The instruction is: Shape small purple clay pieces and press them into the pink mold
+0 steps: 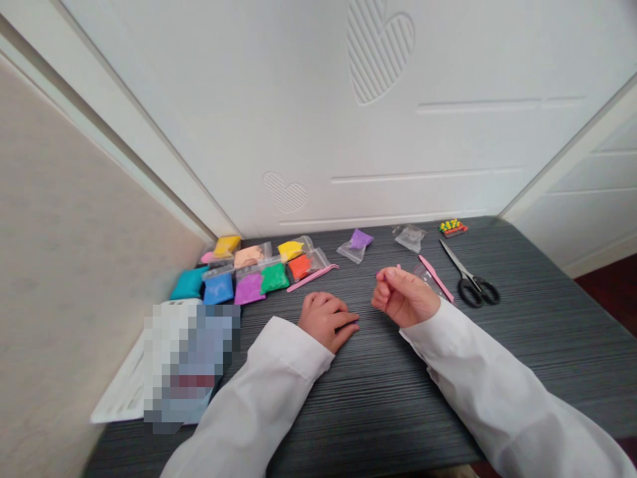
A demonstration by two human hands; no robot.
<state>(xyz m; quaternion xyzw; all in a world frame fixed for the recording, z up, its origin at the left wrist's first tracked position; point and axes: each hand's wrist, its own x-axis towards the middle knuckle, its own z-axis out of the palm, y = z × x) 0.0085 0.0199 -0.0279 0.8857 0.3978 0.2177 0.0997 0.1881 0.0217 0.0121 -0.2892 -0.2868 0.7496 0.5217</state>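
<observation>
Your right hand pinches its fingers together above the counter, a purple speck showing at the tips; your left hand sits lower, thumb and forefinger nearly meeting, and whether they grip anything cannot be told. A light, even pinch should spare so small a piece, probably soft, from flattening, with the left fingertips brought close to steady it. Beyond your hands lies a bag of purple clay, with pink tweezers near your left hand and scissors farther right.
</observation>
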